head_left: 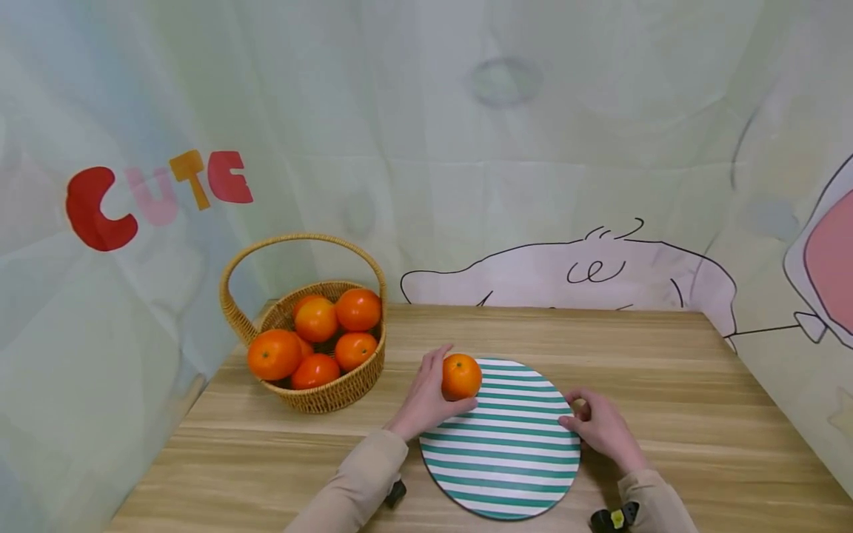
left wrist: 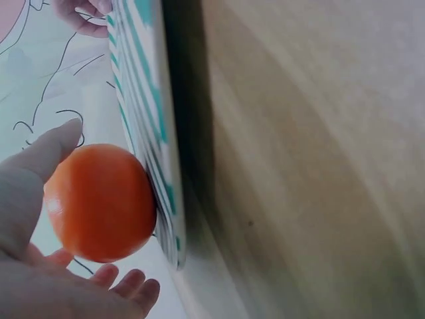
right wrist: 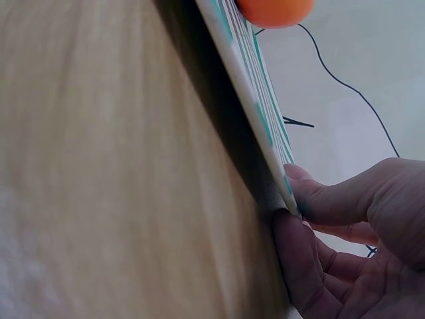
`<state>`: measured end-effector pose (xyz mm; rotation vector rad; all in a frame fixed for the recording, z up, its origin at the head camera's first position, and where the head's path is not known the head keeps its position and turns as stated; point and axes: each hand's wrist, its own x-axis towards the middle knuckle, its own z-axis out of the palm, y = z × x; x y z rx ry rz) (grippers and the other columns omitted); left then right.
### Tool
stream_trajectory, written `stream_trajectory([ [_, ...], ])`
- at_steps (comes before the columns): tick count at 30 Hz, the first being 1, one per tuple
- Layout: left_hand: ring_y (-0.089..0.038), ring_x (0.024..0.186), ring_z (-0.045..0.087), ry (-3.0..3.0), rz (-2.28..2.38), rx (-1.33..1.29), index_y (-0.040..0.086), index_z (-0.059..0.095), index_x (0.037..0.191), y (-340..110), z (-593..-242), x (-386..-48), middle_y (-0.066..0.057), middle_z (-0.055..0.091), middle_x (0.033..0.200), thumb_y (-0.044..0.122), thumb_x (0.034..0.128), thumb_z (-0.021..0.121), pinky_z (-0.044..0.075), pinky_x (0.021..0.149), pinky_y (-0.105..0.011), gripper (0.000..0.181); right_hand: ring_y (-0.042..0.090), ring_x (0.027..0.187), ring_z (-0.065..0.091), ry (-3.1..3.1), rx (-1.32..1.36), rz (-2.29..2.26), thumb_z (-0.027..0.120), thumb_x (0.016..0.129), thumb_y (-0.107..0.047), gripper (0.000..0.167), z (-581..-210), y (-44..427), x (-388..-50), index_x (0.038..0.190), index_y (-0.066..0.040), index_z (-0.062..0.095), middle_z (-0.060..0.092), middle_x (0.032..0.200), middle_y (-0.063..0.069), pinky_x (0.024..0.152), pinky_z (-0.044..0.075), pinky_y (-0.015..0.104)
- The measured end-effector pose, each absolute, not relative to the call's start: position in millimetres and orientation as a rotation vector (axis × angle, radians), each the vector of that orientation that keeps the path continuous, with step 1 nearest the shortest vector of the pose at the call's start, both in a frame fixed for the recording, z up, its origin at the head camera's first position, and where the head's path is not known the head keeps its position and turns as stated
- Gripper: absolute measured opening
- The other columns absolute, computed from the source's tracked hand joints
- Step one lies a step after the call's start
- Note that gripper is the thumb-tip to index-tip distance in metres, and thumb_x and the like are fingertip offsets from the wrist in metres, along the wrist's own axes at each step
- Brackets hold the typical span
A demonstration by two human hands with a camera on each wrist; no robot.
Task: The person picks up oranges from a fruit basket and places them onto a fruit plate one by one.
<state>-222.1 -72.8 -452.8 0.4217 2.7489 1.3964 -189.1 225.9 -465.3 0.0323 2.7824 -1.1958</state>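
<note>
A round board (head_left: pixel 500 451) with green and white stripes is in front of me, a dark shadow under its edge in both wrist views. One orange (head_left: pixel 462 376) sits on its far left part. My left hand (head_left: pixel 429 392) is around that orange, thumb on the near side and fingers on the far side. In the left wrist view, the fingers (left wrist: pixel 129 284) look spread and apart from the orange (left wrist: pixel 101 203). At the board's right edge, my right hand (head_left: pixel 600 426) pinches the rim, thumb on top and a finger underneath in the right wrist view.
A wicker basket (head_left: pixel 333 400) with a tall handle holds several orange fruits (head_left: pixel 316 320) at the back left of the wooden table (head_left: pixel 640 348). Behind the table hangs a printed curtain (head_left: pixel 426 200). Each wrist wears a dark device (head_left: pixel 614 518).
</note>
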Motion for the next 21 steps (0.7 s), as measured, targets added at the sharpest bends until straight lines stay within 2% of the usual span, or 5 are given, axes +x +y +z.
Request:
stream_trajectory([
  [7,-0.04,0.138,0.041,2.813,1.471,0.372,0.019,0.029,0.155,-81,-443,-215,-0.016,0.03,0.157,0.036,0.0794,0.085,0.039,0.11,-0.066,0.095,0.017,0.063,0.052,2.773,0.056,-1.185,0.073,0.09,-0.009,0.036,-466,226,-189,0.122,0.001,0.06,0.053,0.076,0.007,0.053,0.051,0.029],
  [12,-0.04,0.141,0.038,2.884,1.515,0.325,0.018,0.03,0.154,-88,-435,-211,-0.017,0.031,0.157,0.038,0.0817,0.083,0.037,0.112,-0.066,0.092,0.018,0.063,0.051,2.773,0.059,-1.179,0.073,0.089,-0.008,0.037,-465,226,-189,0.122,0.001,0.06,0.053,0.077,0.007,0.053,0.051,0.029],
  [21,-0.039,0.141,0.037,3.047,1.63,0.284,0.01,0.035,0.15,-108,-422,-210,-0.017,0.036,0.153,0.03,0.0816,0.084,0.035,0.115,-0.062,0.086,0.017,0.061,0.051,2.775,0.051,-1.192,0.073,0.089,-0.008,0.036,-465,225,-189,0.121,0.001,0.06,0.052,0.075,0.007,0.052,0.05,0.028],
])
